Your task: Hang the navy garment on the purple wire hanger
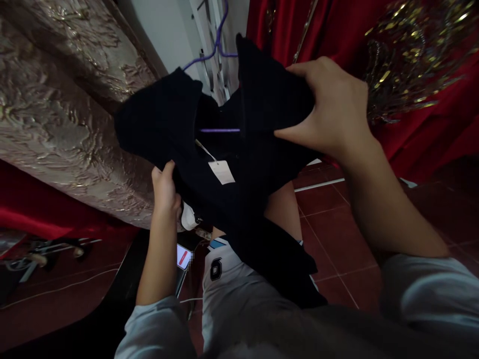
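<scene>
A dark navy or black garment (pixel 239 194) hangs on a purple hanger (pixel 219 47), whose lower bar shows through the neck opening. From the neckline dangles a blank-looking white tag (pixel 222 172) on a short string. My left hand (pixel 165 188) is closed on the garment's left edge, its fingers partly behind the cloth. On the right side, my right hand (pixel 329 104) grips the garment near the shoulder between thumb and fingers. The lower part of the cloth drapes over my lap.
Textured beige fabric (pixel 75 99) fills the left side. Behind stand a white metal frame (pixel 213 30) and red satin cloth (pixel 329 35) with gold tinsel (pixel 404 60). A phone with a lit screen (pixel 183 257) lies low on the left. The floor (pixel 329 234) is red tile.
</scene>
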`<action>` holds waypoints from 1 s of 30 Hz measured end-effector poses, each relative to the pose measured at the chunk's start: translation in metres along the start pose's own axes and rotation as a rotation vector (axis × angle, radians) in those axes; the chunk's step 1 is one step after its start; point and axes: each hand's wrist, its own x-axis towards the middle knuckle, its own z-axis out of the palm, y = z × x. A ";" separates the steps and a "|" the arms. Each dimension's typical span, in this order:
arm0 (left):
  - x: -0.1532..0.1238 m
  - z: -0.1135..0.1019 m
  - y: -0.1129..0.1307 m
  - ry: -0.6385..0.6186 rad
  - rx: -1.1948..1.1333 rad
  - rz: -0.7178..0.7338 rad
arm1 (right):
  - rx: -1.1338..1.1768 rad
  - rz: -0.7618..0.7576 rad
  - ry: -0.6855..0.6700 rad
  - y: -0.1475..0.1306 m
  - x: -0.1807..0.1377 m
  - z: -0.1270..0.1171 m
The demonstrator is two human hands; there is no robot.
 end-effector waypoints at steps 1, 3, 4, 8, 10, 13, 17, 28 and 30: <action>-0.004 -0.002 -0.003 -0.006 0.007 0.001 | -0.020 -0.033 -0.023 0.001 -0.004 -0.003; -0.016 -0.006 -0.009 -0.013 0.001 -0.017 | -0.034 -0.089 -0.055 0.005 -0.014 -0.005; -0.024 -0.007 -0.013 -0.016 -0.014 -0.027 | -0.027 -0.110 -0.048 0.008 -0.018 -0.005; -0.058 -0.007 -0.024 0.018 -0.136 0.004 | -0.042 -0.148 -0.061 0.022 -0.028 0.008; -0.069 -0.006 -0.027 0.086 -0.185 -0.002 | -0.091 -0.167 -0.081 0.026 -0.031 0.016; -0.079 -0.009 -0.031 0.217 -0.168 -0.112 | -0.042 -0.189 0.017 0.020 -0.042 0.028; -0.094 -0.013 -0.037 0.311 -0.151 -0.213 | 0.406 -0.099 0.305 -0.017 -0.069 0.072; -0.109 -0.013 -0.051 0.146 -0.092 -0.286 | 0.999 0.811 -0.171 -0.075 -0.114 0.212; -0.107 -0.016 -0.056 0.130 -0.093 -0.280 | 1.025 0.804 -0.272 -0.067 -0.122 0.202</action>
